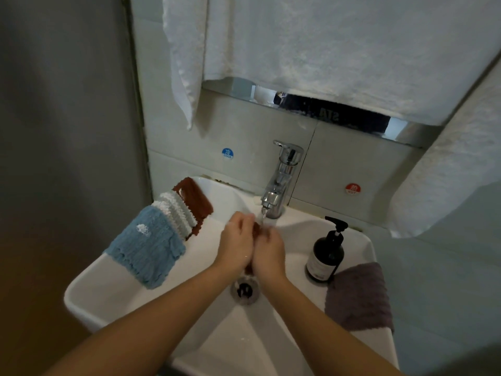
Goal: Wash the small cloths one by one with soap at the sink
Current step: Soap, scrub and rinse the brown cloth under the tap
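Observation:
My left hand (236,243) and my right hand (269,251) are pressed together over the white sink (92,291), both closed around a small brown cloth (256,230) that shows only between the fingers. Water runs from the chrome tap (282,183) onto the cloth and my hands. On the sink's left rim lie a blue cloth (145,245), a white cloth (177,213) and a brown cloth (196,198), overlapping. A purple cloth (359,297) drapes over the right rim. A dark soap pump bottle (326,252) stands beside it.
The drain (244,290) sits just below my hands. White towels (339,47) hang over the mirror above the tap and along the right wall. Cold (227,153) and hot (352,188) stickers mark the tiles. A grey wall closes the left side.

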Demonstrator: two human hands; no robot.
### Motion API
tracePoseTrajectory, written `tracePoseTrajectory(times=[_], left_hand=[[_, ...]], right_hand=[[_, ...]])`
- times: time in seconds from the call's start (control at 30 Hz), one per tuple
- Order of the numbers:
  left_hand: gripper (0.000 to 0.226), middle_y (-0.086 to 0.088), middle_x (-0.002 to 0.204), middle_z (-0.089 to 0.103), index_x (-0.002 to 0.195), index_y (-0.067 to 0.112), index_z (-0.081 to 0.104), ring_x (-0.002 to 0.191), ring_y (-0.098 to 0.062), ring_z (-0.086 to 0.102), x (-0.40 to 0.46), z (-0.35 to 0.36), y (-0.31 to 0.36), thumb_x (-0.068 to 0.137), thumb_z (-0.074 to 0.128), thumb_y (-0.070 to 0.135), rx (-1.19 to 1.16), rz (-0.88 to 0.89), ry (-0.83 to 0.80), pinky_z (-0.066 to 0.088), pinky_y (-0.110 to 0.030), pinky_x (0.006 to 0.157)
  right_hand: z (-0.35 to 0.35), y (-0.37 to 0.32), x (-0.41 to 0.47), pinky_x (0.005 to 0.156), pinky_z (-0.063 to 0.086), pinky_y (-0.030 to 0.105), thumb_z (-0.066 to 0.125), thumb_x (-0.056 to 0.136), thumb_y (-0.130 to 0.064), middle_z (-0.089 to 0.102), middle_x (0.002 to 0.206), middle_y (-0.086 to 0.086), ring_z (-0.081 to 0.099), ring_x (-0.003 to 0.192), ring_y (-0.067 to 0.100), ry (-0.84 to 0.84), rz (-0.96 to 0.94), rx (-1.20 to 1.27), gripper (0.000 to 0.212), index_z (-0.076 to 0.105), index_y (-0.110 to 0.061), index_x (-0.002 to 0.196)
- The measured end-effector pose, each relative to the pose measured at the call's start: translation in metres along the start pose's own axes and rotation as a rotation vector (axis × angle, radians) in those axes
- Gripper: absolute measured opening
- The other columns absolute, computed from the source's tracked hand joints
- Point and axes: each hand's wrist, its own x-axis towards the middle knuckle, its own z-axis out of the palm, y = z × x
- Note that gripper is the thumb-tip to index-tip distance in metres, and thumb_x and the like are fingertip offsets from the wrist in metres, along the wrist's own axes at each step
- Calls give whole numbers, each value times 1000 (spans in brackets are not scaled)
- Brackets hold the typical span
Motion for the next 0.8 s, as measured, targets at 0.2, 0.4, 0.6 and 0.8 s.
tracePoseTrajectory(times=[0.2, 0.4, 0.6, 0.8], left_hand=[[25, -1, 84, 64, 99, 15, 54, 80, -15, 65, -14, 1, 2, 104, 39, 35, -78, -103, -136, 54, -29, 66], [15, 5, 87, 66, 98, 24, 56, 79, 0, 63, -10, -2, -4, 104, 42, 21, -25, 80, -112, 47, -12, 65], [18, -10, 79, 66, 97, 18, 55, 63, -18, 65, -14, 2, 3, 104, 40, 25, -56, 32, -154, 51, -27, 48], [10, -6, 84, 65, 95, 18, 54, 75, -20, 65, -2, -8, 0, 102, 47, 20, -67, -42, -50, 52, -30, 54]], right_hand=[[-6, -16, 7, 68, 50, 39, 41, 102, -25, 63, 82, 10, 61, 74, 26, 147, 8, 106, 25, 54, -14, 85], [1, -17, -9, 60, 49, 32, 48, 98, -20, 65, 76, 6, 61, 70, 21, 125, 45, 175, 21, 59, -14, 82], [-11, -21, 7, 62, 56, 45, 43, 96, -27, 66, 80, 10, 66, 74, 33, 83, 11, 22, 21, 59, -18, 87], [1, -19, -15, 70, 56, 43, 42, 101, -26, 64, 82, 6, 64, 79, 25, 7, -84, -9, 23, 55, -22, 83]])
